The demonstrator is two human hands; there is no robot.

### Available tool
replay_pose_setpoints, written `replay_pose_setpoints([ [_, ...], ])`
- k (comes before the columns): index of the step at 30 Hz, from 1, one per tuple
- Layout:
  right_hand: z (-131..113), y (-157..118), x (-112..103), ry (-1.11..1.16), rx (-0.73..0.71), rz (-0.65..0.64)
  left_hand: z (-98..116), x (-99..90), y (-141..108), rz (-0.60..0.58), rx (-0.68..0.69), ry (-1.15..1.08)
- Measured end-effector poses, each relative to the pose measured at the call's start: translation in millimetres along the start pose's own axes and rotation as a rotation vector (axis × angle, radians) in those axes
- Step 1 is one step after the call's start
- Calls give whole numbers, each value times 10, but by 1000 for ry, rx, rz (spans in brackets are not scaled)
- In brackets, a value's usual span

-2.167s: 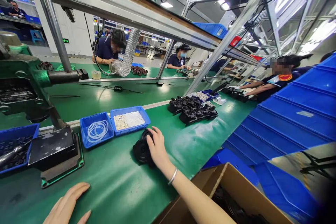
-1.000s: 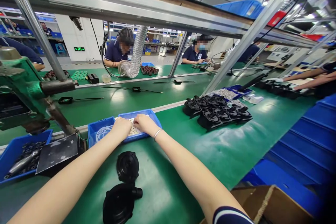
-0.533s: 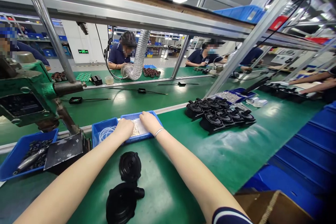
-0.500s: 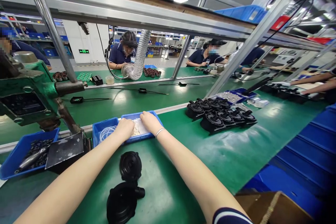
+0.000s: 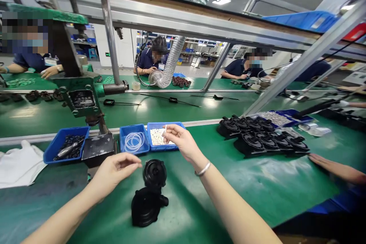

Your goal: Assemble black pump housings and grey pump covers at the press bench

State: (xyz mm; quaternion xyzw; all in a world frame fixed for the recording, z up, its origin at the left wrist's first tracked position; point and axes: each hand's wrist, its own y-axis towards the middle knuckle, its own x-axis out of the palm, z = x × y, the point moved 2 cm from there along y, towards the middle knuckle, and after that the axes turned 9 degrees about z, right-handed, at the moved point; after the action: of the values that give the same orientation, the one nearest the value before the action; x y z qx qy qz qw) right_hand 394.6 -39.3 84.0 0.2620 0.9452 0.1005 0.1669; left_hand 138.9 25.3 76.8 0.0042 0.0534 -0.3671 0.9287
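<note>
My right hand [image 5: 183, 143] pinches a small white pin-like piece [image 5: 165, 130] between thumb and fingertips. It hovers over the front of a blue bin [image 5: 167, 148] of small cream-white pieces [image 5: 157, 137]. My left hand [image 5: 116, 171] is held above the table with its fingers stretched forward and the thumb a little apart; nothing shows in it. Just right of its fingertips lies a round black plastic cover [image 5: 154, 173]. Nearer to me is a black plastic housing [image 5: 145, 206] with a side spout. White rings [image 5: 134, 142] fill the neighbouring blue bin [image 5: 122, 148].
At left stand a green press [image 5: 82, 97] and a blue bin [image 5: 51, 158] of black parts, with white gloves [image 5: 21, 164] beside it. Black housings [image 5: 257, 133] are grouped at right, near another person's hand [image 5: 337, 167]. Antenna-like parts [image 5: 173, 100] lie beyond the rail.
Both hands have come out of the bin of cream-white pieces toward me, the right now with a small white piece. My view has turned left, and another person's hand appears at right.
</note>
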Motion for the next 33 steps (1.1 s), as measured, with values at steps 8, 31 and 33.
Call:
replay_pose_setpoints([
  [8, -456, -663, 580, 537, 342, -209, -513, -334, -612, 119, -401, -489],
  [31, -558, -1316, 1401, -39, -205, -28, -686, -363, -719, 84, -462, -853],
  [33, -580, -1343, 1415, -89, -316, -5, -687, -362, -717, 87, -470, -857],
])
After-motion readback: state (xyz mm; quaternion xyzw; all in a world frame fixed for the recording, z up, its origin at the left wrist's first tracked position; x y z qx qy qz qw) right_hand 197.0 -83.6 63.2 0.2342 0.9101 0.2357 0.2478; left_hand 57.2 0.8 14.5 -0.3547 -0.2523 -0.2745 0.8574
